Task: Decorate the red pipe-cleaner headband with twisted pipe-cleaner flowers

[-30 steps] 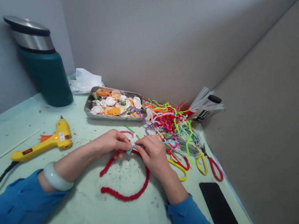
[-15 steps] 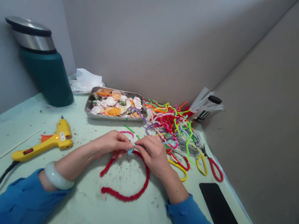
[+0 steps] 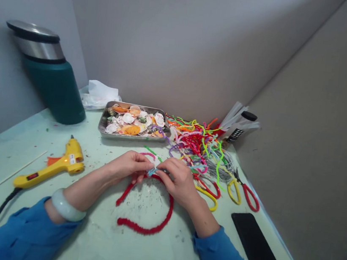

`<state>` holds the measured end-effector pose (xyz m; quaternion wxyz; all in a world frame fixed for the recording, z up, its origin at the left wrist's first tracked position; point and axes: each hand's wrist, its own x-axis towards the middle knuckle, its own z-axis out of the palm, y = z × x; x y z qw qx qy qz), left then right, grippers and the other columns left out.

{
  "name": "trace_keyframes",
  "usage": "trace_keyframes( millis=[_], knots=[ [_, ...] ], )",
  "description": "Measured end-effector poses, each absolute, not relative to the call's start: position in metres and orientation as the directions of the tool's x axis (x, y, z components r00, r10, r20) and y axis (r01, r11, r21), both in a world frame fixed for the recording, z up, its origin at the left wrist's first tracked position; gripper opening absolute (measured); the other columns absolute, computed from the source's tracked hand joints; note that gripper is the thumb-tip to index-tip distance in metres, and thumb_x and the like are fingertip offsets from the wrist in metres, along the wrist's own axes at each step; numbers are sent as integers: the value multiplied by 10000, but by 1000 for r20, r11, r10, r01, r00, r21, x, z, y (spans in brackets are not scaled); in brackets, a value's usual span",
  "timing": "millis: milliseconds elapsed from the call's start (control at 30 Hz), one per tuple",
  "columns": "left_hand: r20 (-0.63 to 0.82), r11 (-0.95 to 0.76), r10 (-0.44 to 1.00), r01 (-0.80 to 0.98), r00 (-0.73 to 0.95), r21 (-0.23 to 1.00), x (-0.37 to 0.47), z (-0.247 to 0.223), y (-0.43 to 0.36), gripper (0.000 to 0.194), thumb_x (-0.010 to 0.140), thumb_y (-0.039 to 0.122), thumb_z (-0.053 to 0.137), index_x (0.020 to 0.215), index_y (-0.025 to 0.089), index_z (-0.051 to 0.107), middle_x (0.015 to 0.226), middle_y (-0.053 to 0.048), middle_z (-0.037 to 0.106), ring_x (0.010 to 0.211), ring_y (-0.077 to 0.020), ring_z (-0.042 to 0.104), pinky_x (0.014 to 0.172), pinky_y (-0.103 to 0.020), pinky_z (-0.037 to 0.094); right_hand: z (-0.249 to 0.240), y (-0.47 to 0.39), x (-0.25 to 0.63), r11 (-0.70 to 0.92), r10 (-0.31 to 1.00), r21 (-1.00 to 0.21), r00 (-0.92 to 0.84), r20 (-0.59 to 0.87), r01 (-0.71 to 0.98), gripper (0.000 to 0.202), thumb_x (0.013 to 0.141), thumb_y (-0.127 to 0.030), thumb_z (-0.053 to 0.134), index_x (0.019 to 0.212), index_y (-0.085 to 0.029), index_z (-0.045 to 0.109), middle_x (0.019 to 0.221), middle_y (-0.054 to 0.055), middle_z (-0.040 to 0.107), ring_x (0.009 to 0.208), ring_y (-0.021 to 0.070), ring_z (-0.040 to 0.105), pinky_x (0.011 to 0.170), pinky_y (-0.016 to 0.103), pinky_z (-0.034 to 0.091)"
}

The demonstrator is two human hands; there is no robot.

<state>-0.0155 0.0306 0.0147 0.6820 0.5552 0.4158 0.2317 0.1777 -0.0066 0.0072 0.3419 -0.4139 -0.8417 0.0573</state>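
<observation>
My left hand (image 3: 132, 166) and my right hand (image 3: 178, 177) meet over the middle of the table. Both pinch a small light-blue pipe cleaner (image 3: 151, 172) between thumb and fingers; much of it is hidden by the fingertips. Under and in front of the hands, a red fuzzy headband (image 3: 163, 222) lies in an open curve on the table, its two ends towards the left. Its far part passes beneath my fingers. Just beyond the hands lie a pink pipe cleaner (image 3: 148, 154) and a green one (image 3: 150, 149).
On the left lie a yellow glue gun (image 3: 56, 168) and a thin stick (image 3: 3, 180), with a green bottle (image 3: 54, 84) behind. A metal tray (image 3: 134, 139) holds shells. Piled pipe cleaners (image 3: 191, 143), scissors (image 3: 245, 190) and a black flat object (image 3: 251, 238) are on the right.
The fingertips have shifted slightly, and more of the light-blue piece shows between them, now slanting towards the right hand. The headband stays where it was.
</observation>
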Motion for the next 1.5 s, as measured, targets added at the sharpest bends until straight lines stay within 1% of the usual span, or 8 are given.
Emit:
trace_keyframes(
  millis=[167,367,533,700,900,1133,1267,1500],
  knots=[
    [-311,270,763,157,567,950,-16,15,30,318,694,429,689,707,120,615,423,-1,550,367,-85,444,397,-199,345,7,-7,178,649,738,-375,-427,523,662,121,898,-235,505,860,-188,610,814,55,632,778,170,559,708,297,406],
    [-296,244,753,169,588,955,-17,14,30,312,697,422,683,675,117,623,436,-5,552,378,-88,454,404,-207,353,7,-6,179,655,735,-377,-436,520,655,163,915,-240,473,893,-191,626,830,63,629,780,170,558,707,296,417],
    [-312,243,762,196,567,950,-14,18,28,311,684,415,689,666,111,628,428,-6,545,379,-81,441,408,-205,345,6,-6,178,655,736,-384,-436,518,651,165,913,-228,473,914,-191,634,838,61,631,784,169,560,708,296,419],
    [-294,215,776,204,557,955,-12,19,26,302,676,408,694,650,113,633,432,-3,548,377,-79,433,407,-206,337,4,-7,177,641,746,-388,-418,520,662,151,903,-221,488,882,-193,634,818,57,632,777,170,562,703,294,418],
    [-277,195,744,199,607,960,-17,16,29,305,701,424,673,710,120,651,462,-12,569,391,-87,441,415,-209,353,5,-7,177,645,741,-381,-420,524,663,148,902,-221,490,881,-195,634,813,56,631,772,170,560,701,295,419],
    [-282,202,718,197,636,959,-18,18,29,277,714,384,667,773,113,673,470,-14,574,418,-91,458,428,-205,359,5,-6,178,649,740,-380,-430,517,659,170,913,-234,477,912,-192,641,833,57,632,778,167,560,700,292,421],
    [-288,202,717,206,635,957,-17,20,28,261,714,363,667,748,104,678,472,-18,573,429,-94,473,427,-201,358,5,-6,178,652,735,-369,-431,524,663,167,909,-241,484,909,-194,644,828,58,635,773,167,563,696,291,421],
    [-328,233,725,232,605,944,-13,22,26,222,700,327,665,668,107,667,453,-13,563,393,-84,458,391,-192,338,4,-6,177,660,725,-345,-445,526,667,175,912,-234,477,898,-185,644,815,59,637,771,166,562,707,291,418]
  ],
)
